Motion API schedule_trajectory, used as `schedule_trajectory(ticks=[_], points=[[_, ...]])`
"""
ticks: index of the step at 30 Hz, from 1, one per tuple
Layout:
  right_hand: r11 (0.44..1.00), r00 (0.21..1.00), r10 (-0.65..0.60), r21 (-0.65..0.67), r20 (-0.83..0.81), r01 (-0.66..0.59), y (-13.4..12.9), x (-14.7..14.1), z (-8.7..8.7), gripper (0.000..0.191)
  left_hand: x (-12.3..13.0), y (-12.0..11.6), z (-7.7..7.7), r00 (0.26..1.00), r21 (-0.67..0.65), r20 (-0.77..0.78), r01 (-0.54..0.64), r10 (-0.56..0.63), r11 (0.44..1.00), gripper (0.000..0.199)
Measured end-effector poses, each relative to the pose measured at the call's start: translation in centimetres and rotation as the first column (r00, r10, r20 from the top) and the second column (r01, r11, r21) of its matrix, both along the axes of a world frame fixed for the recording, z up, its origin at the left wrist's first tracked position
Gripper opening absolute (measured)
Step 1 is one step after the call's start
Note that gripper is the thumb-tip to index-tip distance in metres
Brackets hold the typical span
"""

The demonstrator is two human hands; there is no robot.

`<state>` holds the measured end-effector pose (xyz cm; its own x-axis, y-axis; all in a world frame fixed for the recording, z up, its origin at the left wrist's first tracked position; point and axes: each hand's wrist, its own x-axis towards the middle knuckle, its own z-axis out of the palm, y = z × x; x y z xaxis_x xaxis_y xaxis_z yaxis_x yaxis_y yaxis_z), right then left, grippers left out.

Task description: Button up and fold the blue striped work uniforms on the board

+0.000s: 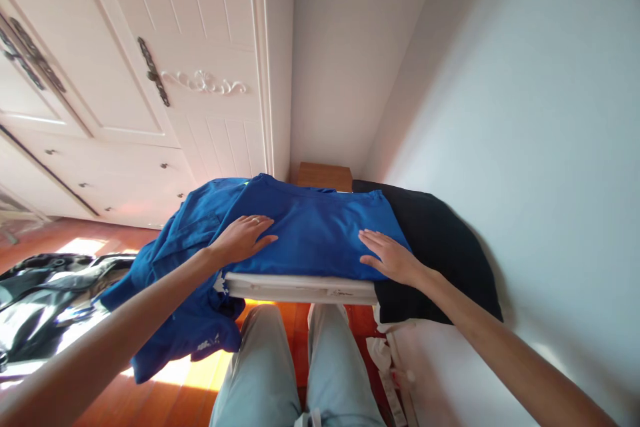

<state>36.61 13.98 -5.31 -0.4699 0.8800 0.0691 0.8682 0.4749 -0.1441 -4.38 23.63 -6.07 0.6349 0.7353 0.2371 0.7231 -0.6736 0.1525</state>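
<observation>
A blue garment is spread over a narrow white bench-like surface, its lower part lying smooth and its other end bunched and hanging off the left side. White markings show on the hanging cloth. My left hand rests flat on the garment's left part, fingers stretched out, a ring on one finger. Over the right part lies my right hand, palm down with fingers extended. Neither hand grips the fabric. A black cloth lies to the right, partly under the blue garment.
A white wardrobe with dark metal handles stands at the left and ahead. Behind the garment is a brown wooden box-like thing. The pale wall closes off the right side. An open bag-like case with mixed contents lies on the wooden floor.
</observation>
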Motion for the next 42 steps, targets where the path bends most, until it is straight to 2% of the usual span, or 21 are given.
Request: schedule_trajectory(ticks=[3, 5, 8, 11, 15, 19, 23, 25, 27, 28, 29, 30, 31, 33, 35, 36, 37, 38, 40, 41, 42], points=[[0.987, 0.999, 0.003, 0.162, -0.052, 0.005, 6.0, -4.8, 0.3, 0.069, 4.3, 5.1, 2.3, 0.999, 0.049, 0.01, 0.037, -0.038, 0.998, 0.058], [0.986, 0.999, -0.028, 0.163, -0.017, 0.03, 10.1, -7.2, -0.5, 0.068, 5.9, 8.8, 2.3, 0.999, 0.051, -0.026, 0.043, -0.042, 0.998, 0.058], [0.989, 0.987, -0.137, 0.072, 0.083, 0.132, 15.0, -7.6, -2.2, 0.068, 5.3, 13.5, 0.4, 0.995, 0.005, -0.085, -0.048, 0.049, 0.999, 0.06], [0.975, 0.967, -0.219, 0.005, 0.131, 0.22, 17.7, -3.9, -3.8, 0.068, 2.7, 16.2, -2.2, 0.984, -0.037, -0.072, -0.165, 0.162, 0.986, 0.066], [0.96, 0.955, -0.257, -0.076, 0.148, 0.27, 18.6, 3.0, -4.4, 0.074, 0.8, 16.9, -4.2, 0.985, 0.003, -0.067, -0.159, 0.159, 0.987, 0.073], [0.949, 0.955, -0.271, -0.134, 0.12, 0.286, 18.3, 6.8, -4.5, 0.082, 1.1, 16.8, -4.0, 0.984, -0.067, -0.035, -0.179, 0.177, 0.981, 0.069], [0.942, 0.952, -0.293, -0.145, 0.088, 0.303, 18.2, 7.2, -4.4, 0.083, 1.1, 16.9, -2.6, 0.985, -0.144, 0.03, -0.167, 0.173, 0.976, 0.061], [0.939, 0.948, -0.311, -0.134, 0.07, 0.318, 18.1, 6.5, -4.1, 0.082, 1.0, 16.1, -1.5, 0.972, -0.123, 0.15, -0.161, 0.179, 0.979, 0.055], [0.939, 0.945, -0.325, -0.107, 0.044, 0.328, 17.5, 4.9, -3.6, 0.081, 1.1, 14.0, -0.2, 0.917, -0.061, 0.334, -0.208, 0.216, 0.976, 0.05], [0.945, 0.949, -0.316, -0.084, 0.015, 0.316, 16.8, 3.8, -3.3, 0.08, 1.3, 12.5, 0.2, 0.857, -0.033, 0.45, -0.267, 0.253, 0.963, 0.047], [0.958, 0.959, -0.283, -0.059, -0.027, 0.282, 15.8, 2.4, -2.9, 0.079, 1.7, 10.5, 0.5, 0.761, -0.021, 0.578, -0.347, 0.295, 0.938, 0.044], [0.973, 0.97, -0.229, -0.036, -0.081, 0.227, 14.4, 0.8, -2.5, 0.079, 2.2, 8.2, 0.6, 0.624, -0.039, 0.704, -0.444, 0.34, 0.895, 0.041], [0.989, 0.978, -0.149, -0.018, -0.148, 0.148, 12.7, -0.8, -2.1, 0.078, 2.7, 5.6, 0.4, 0.442, -0.101, 0.814, -0.531, 0.377, 0.841, 0.038], [0.997, 0.961, 0.034, -0.054, -0.274, -0.051, 8.6, -4.0, -1.3, 0.075, 4.1, 0.2, -1.0, 0.059, -0.304, 0.911, -0.574, 0.408, 0.76, 0.034], [0.963, 0.904, 0.084, -0.199, -0.419, -0.182, 3.9, -6.7, -1.1, 0.071, 5.4, -4.8, -3.3, -0.345, -0.557, 0.83, -0.523, 0.438, 0.645, 0.028], [0.93, 0.861, 0.048, -0.292, -0.506, -0.224, 1.6, -7.7, -1.4, 0.066, 5.8, -7.0, -4.6, -0.495, -0.676, 0.73, -0.427, 0.471, 0.601, 0.028], [0.887, 0.803, -0.025, -0.383, -0.596, -0.256, -0.5, -8.5, -2.0, 0.061, 6.1, -8.8, -5.9, -0.582, -0.758, 0.628, -0.307, 0.516, 0.576, 0.029], [0.825, 0.727, -0.133, -0.482, -0.673, -0.295, -2.3, -9.1, -2.9, 0.055, 6.3, -10.2, -7.0, -0.637, -0.807, 0.542, -0.213, 0.549, 0.55, 0.029], [0.657, 0.537, -0.42, -0.653, -0.732, -0.376, -5.3, -10.1, -5.2, 0.057, 6.3, -12.1, -8.7, -0.693, -0.845, 0.424, -0.07, 0.583, 0.53, 0.024], [0.593, 0.449, -0.547, -0.705, -0.707, -0.389, -6.3, -10.4, -6.4, 0.062, 6.2, -12.5, -9.1, -0.706, -0.846, 0.379, -0.001, 0.599, 0.534, 0.021], [0.563, 0.346, -0.651, -0.736, -0.675, -0.376, -7.0, -10.8, -7.4, 0.065, 6.1, -12.8, -9.3, -0.71, -0.838, 0.343, 0.064, 0.614, 0.542, 0.017]])
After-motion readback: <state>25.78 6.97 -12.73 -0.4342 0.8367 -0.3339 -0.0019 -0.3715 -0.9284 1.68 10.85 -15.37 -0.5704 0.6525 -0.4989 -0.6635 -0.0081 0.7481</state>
